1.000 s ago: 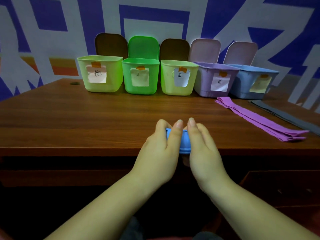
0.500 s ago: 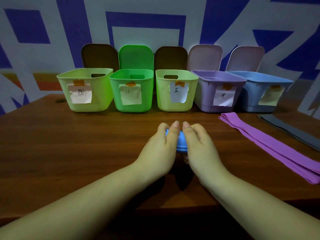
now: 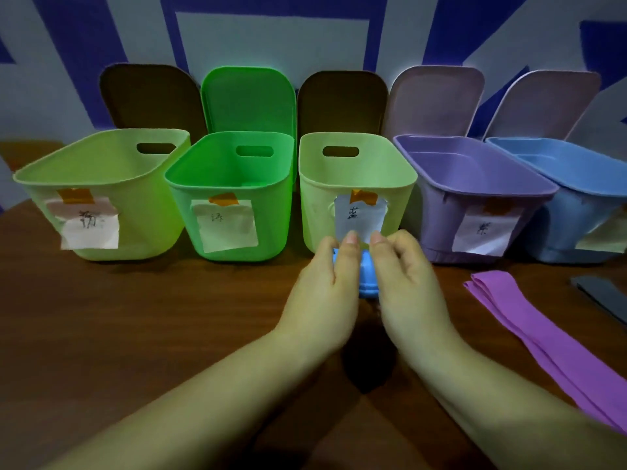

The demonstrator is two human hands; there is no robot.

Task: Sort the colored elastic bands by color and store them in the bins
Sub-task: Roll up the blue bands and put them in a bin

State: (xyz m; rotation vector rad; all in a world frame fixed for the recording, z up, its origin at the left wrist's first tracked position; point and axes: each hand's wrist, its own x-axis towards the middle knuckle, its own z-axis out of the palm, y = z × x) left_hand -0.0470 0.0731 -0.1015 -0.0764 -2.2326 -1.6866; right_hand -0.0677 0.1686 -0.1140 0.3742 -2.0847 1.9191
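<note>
1. Both hands are together over the brown wooden worktop point(image 3: 135, 334), holding a folded blue elastic band point(image 3: 368, 279) between them.
2. The left hand point(image 3: 325, 293) has its fingers curled round the band's left side; the right hand point(image 3: 407, 286) curls round its right side. The fingertips of the two hands nearly meet on top.
3. The blue band sits just in front of the middle bin point(image 3: 319, 212), a pale green one with a white paper label taped to its front, and the fingertips overlap the bottom of that label.
4. Five open bins stand in a row along the back: a pale green bin point(image 3: 142, 205) at far left, a bright green bin point(image 3: 271, 198), the middle bin, a purple bin point(image 3: 441, 205) and a blue bin point(image 3: 570, 212). Each has a label and a lid standing up behind it.
5. A purple elastic band point(image 3: 529, 337) lies flat on the worktop to the right of the hands, well apart from them.
6. A dark grey band point(image 3: 600, 296) lies beyond it at the right edge, only partly in view.
</note>
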